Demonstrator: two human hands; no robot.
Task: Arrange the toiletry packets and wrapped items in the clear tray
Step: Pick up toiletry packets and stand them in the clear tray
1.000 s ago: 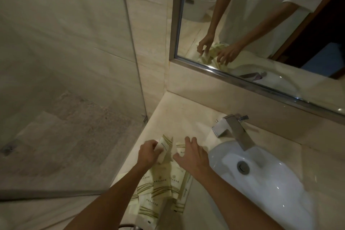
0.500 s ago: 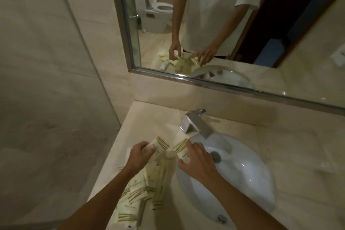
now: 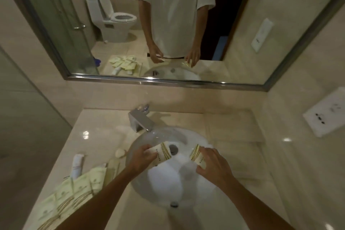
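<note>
My left hand (image 3: 142, 157) grips a cream toiletry packet (image 3: 162, 153) with gold stripes, held over the white sink basin (image 3: 186, 188). A second, similar packet (image 3: 197, 156) is in my right hand (image 3: 214, 166), also above the basin, to the right of the drain. Several more cream packets (image 3: 74, 190) lie fanned out on the counter at the lower left, partly hidden by my left forearm. A rolled white wrapped item (image 3: 77, 164) and a small round wrapped soap (image 3: 120, 153) rest beside them. I cannot make out the clear tray.
A chrome faucet (image 3: 141, 120) stands behind the basin. A beige stone counter (image 3: 233, 136) runs to the right of the sink. The mirror (image 3: 168, 24) above shows a person, a toilet and the packets. A glass shower panel is on the left, and a wall socket (image 3: 324, 114) on the right.
Both hands have lifted from the pile at the left and moved right over the basin, each holding a packet. The view has swung right and up, showing more of the counter and the mirror.
</note>
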